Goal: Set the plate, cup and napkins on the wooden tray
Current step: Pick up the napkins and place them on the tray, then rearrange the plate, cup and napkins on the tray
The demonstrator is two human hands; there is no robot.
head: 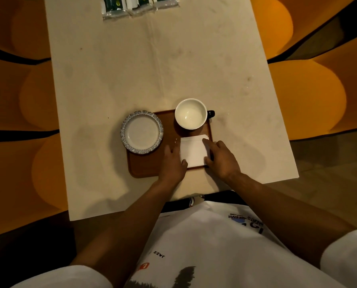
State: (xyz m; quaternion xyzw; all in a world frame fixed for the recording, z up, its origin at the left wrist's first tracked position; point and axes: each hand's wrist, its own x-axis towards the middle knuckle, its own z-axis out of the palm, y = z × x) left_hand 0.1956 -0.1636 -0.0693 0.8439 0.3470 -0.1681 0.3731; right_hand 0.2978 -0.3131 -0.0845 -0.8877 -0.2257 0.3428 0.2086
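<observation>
A brown wooden tray point(148, 165) lies on the table in front of me. At its left end rests a small white plate point(142, 131) with a blue patterned rim, overhanging the tray's left edge. A white cup point(191, 113) with a dark handle stands upright at the tray's far right corner. White napkins point(194, 151) lie stacked at the near right of the tray. My left hand point(173, 163) presses against the stack's left edge. My right hand point(220, 157) holds its right edge, fingers on top. Both hands flank the stack.
The cream table point(152, 69) stretches away from me. Several clear-wrapped green packets point(140, 5) lie at its far edge. Orange rounded seats point(306, 98) stand on both sides of the table. The near table edge is close to my body.
</observation>
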